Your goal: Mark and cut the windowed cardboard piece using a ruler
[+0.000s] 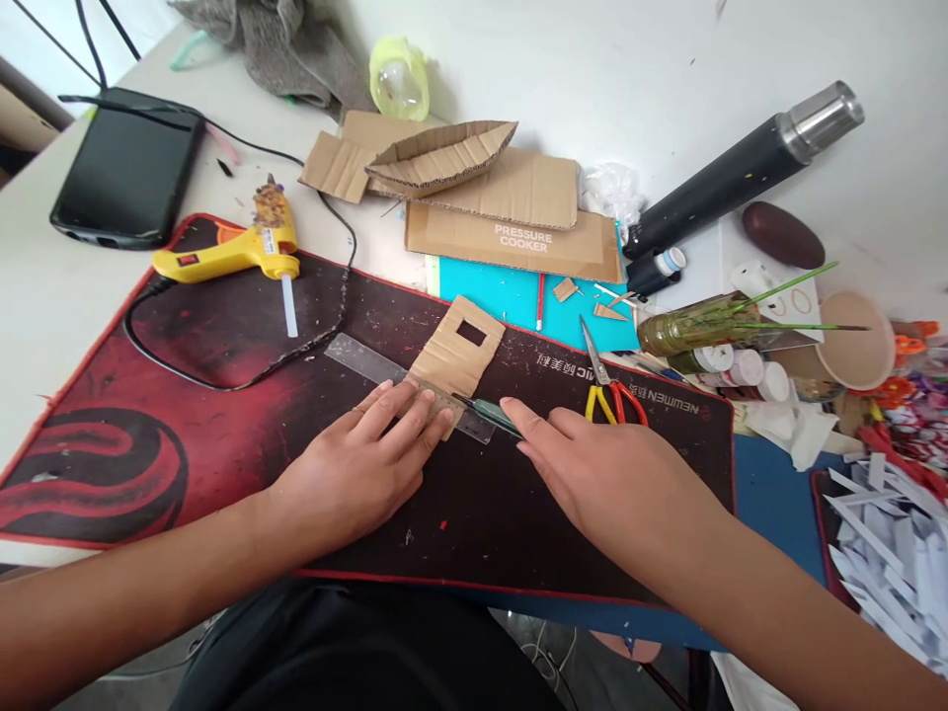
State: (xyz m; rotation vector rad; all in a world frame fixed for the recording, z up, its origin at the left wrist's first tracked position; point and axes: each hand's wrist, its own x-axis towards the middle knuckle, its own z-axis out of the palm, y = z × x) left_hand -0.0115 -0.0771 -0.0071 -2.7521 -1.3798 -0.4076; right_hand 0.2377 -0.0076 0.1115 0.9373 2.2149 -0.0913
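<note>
A small piece of corrugated cardboard (449, 352) with a rectangular hole lies on the dark desk mat. Across its near end runs a clear plastic ruler (360, 358). The fingers of my left hand (377, 449) lie stretched out on the ruler, pressing it flat against the cardboard. In my right hand (592, 459) is a craft knife with a green handle (495, 415). Its tip points left and meets the cardboard beside the ruler's edge. My fingers and the knife partly cover that spot.
A yellow glue gun (229, 253) with its cord lies at left near a black tablet-like device (127, 166). Scissors (608, 380) rest beyond my right hand. Cardboard pieces (511, 239) and a blue sheet (489, 283) are behind. A black flask (718, 178) and paper strips (896, 553) stand right.
</note>
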